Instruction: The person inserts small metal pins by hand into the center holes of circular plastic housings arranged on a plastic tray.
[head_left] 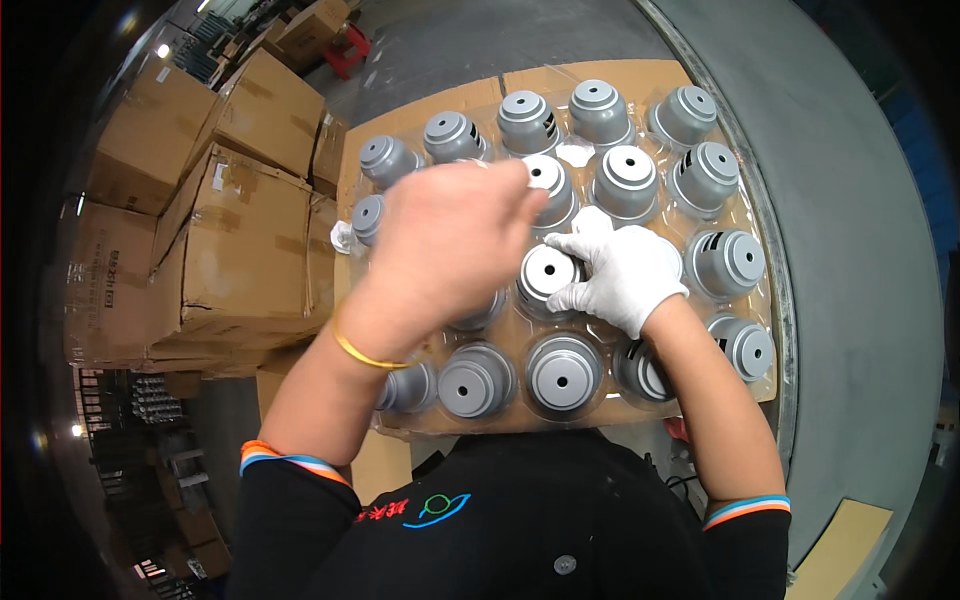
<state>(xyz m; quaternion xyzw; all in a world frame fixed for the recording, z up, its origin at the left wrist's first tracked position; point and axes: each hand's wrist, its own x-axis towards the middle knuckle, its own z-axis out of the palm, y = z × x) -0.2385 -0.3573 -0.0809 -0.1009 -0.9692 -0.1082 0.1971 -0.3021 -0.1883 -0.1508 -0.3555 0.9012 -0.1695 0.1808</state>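
Observation:
Several silver-grey, stepped cup-shaped parts (562, 378) stand in rows in a clear plastic tray (512, 338). Each visible top has a small dark hole, and some sides carry black marks. My bare left hand (460, 235), with a yellow bracelet at the wrist, is raised over the left-middle of the tray. Its fingers are curled and its fingertips are hidden, so what they may pinch does not show. In a white glove, my right hand (625, 280) has thumb and fingers closed around the right side of a grey cup-shaped part (545, 278) in the middle.
Brown cardboard (465, 97) lies beneath the tray. Crumpled white pieces (576, 152) sit among the parts. Stacked cartons (245, 235) rise on the left, with a red stool (346, 52) beyond them. A grey surface (850, 250) with a raised edge runs along the right.

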